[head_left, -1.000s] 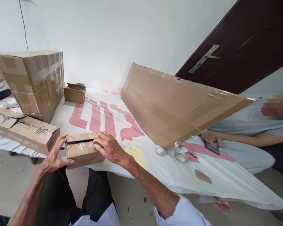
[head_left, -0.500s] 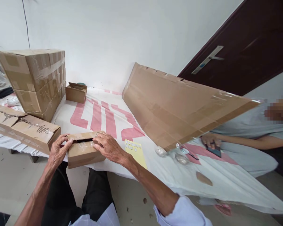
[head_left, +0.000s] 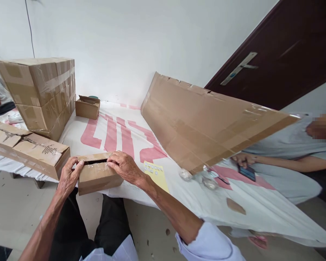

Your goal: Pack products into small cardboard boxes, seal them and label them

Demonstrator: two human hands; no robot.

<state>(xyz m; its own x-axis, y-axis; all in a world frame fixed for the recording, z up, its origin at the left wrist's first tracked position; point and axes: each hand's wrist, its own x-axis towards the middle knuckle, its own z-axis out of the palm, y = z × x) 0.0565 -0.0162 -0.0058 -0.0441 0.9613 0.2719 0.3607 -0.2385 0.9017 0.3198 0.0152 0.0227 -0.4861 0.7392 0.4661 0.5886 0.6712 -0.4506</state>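
A small cardboard box (head_left: 99, 179) rests at the near edge of the cloth-covered table, with a dark slit showing between its top flaps. My left hand (head_left: 70, 172) grips the box's left end, thumb on the top by the slit. My right hand (head_left: 122, 165) is closed on the top flap at the right end, fingers bent at the slit's edge. What lies inside the box is hidden. Just right of my right hand is a yellow sheet (head_left: 159, 177) with several small pale pieces on it.
Taped cartons (head_left: 43, 94) stand stacked at the left, behind a long carton (head_left: 38, 150). A small open box (head_left: 87, 108) sits by the wall. A large cardboard panel (head_left: 212, 119) leans across the right side. Beyond it, a seated person's hand holds a phone (head_left: 246, 173).
The slit in the box top looks slightly wider and the near flap a little lower. My left thumb has shifted slightly. The seated person's phone has tilted.
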